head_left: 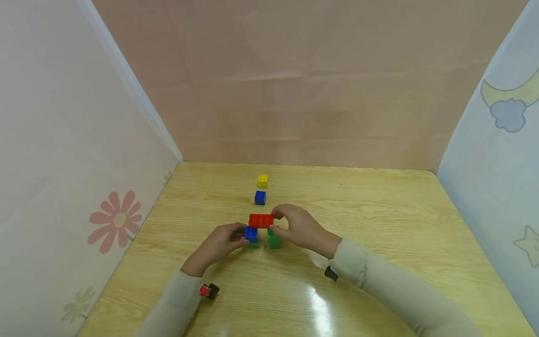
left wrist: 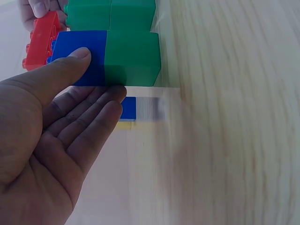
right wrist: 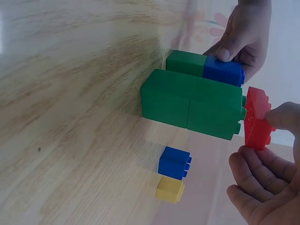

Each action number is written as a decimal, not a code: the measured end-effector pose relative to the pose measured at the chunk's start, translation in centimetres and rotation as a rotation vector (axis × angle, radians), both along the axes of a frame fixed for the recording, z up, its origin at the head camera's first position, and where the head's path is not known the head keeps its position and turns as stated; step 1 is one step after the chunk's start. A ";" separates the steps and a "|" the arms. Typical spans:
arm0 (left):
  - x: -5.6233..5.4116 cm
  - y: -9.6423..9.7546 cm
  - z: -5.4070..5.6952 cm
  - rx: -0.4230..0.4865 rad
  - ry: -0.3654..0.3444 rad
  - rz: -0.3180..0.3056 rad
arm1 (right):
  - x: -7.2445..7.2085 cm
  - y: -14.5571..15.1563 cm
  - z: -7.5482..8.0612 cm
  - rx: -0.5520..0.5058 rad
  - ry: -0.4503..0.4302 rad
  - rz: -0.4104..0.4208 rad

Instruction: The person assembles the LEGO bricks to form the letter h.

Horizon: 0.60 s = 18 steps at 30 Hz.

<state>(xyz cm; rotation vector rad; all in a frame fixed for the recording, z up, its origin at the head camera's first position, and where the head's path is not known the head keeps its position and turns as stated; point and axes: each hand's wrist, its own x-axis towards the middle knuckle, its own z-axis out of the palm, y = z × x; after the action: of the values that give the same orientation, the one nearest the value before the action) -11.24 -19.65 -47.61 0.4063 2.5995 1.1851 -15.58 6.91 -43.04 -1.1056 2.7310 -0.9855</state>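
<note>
My left hand (head_left: 218, 243) pinches a blue brick (head_left: 251, 234) that sits on a green brick (left wrist: 133, 58), its thumb on one face and fingers on the opposite side. Beside this pair stands a second stack of two green bricks (head_left: 274, 240). A wide red brick (head_left: 261, 221) with studs upward is pinched at its right end by my right hand (head_left: 301, 228). In the right wrist view the red brick (right wrist: 256, 118) hangs just over the upper green brick (right wrist: 214, 108), with a narrow gap between them.
Farther back on the wooden table (head_left: 379, 220) stand a small blue brick (head_left: 260, 198) and, behind it, a yellow brick (head_left: 263, 181). A brown wall panel (head_left: 303, 93) closes off the back; pale printed panels flank both sides.
</note>
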 end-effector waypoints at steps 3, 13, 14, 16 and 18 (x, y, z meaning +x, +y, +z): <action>-0.1 0.2 0.1 0.009 0.000 -0.006 | 0.2 0.1 -0.1 0.001 0.014 0.006; -0.2 0.7 -0.2 0.023 0.012 -0.021 | 0.7 0.2 -0.5 0.023 0.036 0.034; -0.3 0.7 -0.2 0.023 0.011 -0.021 | 0.7 0.2 -0.5 0.019 0.038 0.037; -0.3 0.8 -0.1 0.030 0.009 -0.021 | 0.7 0.2 -0.5 0.014 0.044 0.039; -0.3 0.8 -0.1 0.034 0.007 -0.019 | 0.7 0.2 -0.6 0.011 0.047 0.043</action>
<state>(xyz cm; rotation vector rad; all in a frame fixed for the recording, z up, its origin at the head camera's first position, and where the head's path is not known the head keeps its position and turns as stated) -11.51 -18.87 -47.68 0.4415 2.5789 1.2251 -14.87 7.14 -43.59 -1.1947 2.7328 -0.9505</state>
